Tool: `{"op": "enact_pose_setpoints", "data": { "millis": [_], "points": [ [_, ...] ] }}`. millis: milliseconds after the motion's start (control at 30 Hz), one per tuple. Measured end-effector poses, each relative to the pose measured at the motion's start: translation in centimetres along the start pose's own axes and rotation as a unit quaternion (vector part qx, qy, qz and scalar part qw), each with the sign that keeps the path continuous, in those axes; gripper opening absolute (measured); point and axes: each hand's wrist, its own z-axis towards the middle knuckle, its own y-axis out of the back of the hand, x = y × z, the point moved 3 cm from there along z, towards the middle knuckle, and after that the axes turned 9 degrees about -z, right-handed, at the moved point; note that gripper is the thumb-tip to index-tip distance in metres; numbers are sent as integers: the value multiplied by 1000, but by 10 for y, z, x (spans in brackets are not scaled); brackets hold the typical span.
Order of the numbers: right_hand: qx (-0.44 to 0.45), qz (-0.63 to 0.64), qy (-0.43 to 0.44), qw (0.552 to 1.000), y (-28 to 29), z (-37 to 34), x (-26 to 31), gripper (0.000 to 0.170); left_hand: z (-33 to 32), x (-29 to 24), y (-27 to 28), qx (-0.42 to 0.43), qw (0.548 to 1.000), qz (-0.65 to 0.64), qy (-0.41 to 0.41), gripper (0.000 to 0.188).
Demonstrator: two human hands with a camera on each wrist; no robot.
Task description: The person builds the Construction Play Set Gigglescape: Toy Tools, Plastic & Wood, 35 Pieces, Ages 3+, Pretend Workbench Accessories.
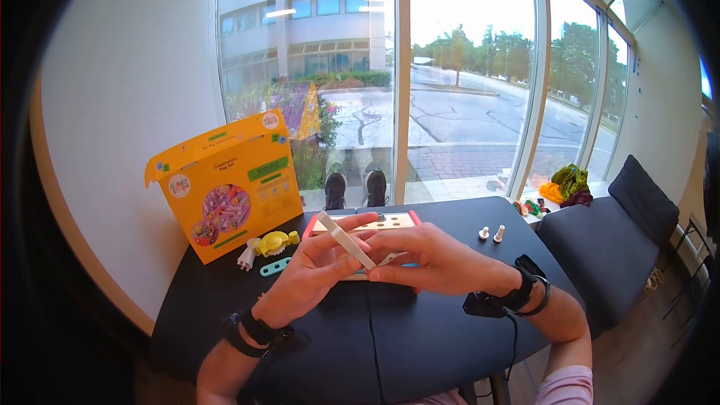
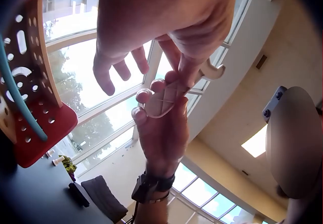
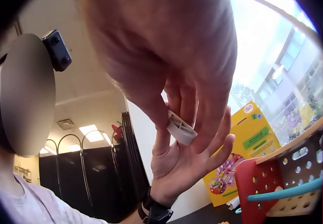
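A cream toy wrench (image 1: 346,241) is held up between both hands over the table, tilted in the head view. Its ribbed handle (image 2: 164,100) and curved, hook-like end (image 2: 214,71) show in the left wrist view. My left hand (image 1: 319,264) pinches it near the curved end, other fingers extended. The right hand (image 1: 431,251) grips the handle part with thumb and fingers. In the right wrist view, the wrench's hollow ribbed end (image 3: 181,129) pokes out from the fingers. Just behind the hands stands a toy workbench with red sides (image 3: 252,188) and perforated panels, partly hidden in the head view.
At the left stands a yellow toy box (image 1: 240,195). Before it lie a yellow toy piece (image 1: 276,243), a white piece (image 1: 247,255) and a teal strip with holes (image 1: 275,267). Two white toy bolts (image 1: 499,234) stand at the right. A dark chair (image 1: 600,255) flanks the table.
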Motion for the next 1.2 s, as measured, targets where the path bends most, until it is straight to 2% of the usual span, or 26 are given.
{"op": "enact_pose_setpoints", "data": {
  "millis": [67, 167, 200, 233, 300, 400, 500, 700, 767, 800, 867, 900, 967, 1000, 1033, 1100, 1200],
  "points": [
    [-45, -58, -1, 997, 13, -3, 3, 37, 1, -7, -8, -37, 998, 39, -22, 48],
    [-152, -62, -39, 986, 41, -15, -12, 34, -1, -19, -6, -95, 991, 89, -18, 52],
    [-202, -51, -47, 977, 53, -20, -23, 37, -3, -23, 0, -115, 988, 104, -10, 54],
    [-254, -51, -83, 962, 63, -29, -34, 33, -7, -27, 9, -133, 985, 110, -7, 53],
    [-302, -101, -111, 941, 84, -47, -60, 29, -16, -32, 26, -170, 978, 125, 0, 52],
    [-279, -202, -233, 909, 100, -88, -118, 26, -28, -34, 46, -247, 960, 129, -26, 46],
    [-188, -335, -332, 862, 91, -134, -179, 28, -37, -32, 77, -299, 945, 131, -32, 38],
    [-52, -434, -340, 833, 54, -191, -253, 36, -45, -23, 129, -343, 935, 89, 11, 28],
    [-75, -438, -336, 830, 54, -180, -243, 41, -41, -21, 139, -336, 934, 114, 48, 26],
    [-87, -440, -336, 828, 54, -172, -234, 43, -38, -18, 144, -340, 926, 145, 72, 30],
    [-88, -343, -369, 859, 60, -140, -216, 53, -31, -13, 150, -344, 908, 206, 119, 42],
    [-88, -293, -384, 871, 58, -125, -209, 59, -27, -10, 148, -343, 894, 231, 170, 50],
    [-137, -56, -443, 884, 42, -98, -205, 72, -17, -8, 142, -340, 857, 282, 267, 67],
    [-160, 65, -460, 871, 34, -85, -202, 79, -13, -5, 139, -336, 848, 291, 289, 66],
    [-143, 112, -439, 880, 26, -74, -194, 87, -11, -1, 137, -327, 846, 294, 302, 66],
    [-106, 202, -392, 891, 12, -58, -171, 104, -12, 3, 132, -308, 879, 251, 263, 64],
    [-119, 203, -385, 892, 16, -53, -165, 86, -21, 6, 131, -279, 911, 194, 234, 63]
  ]
}}
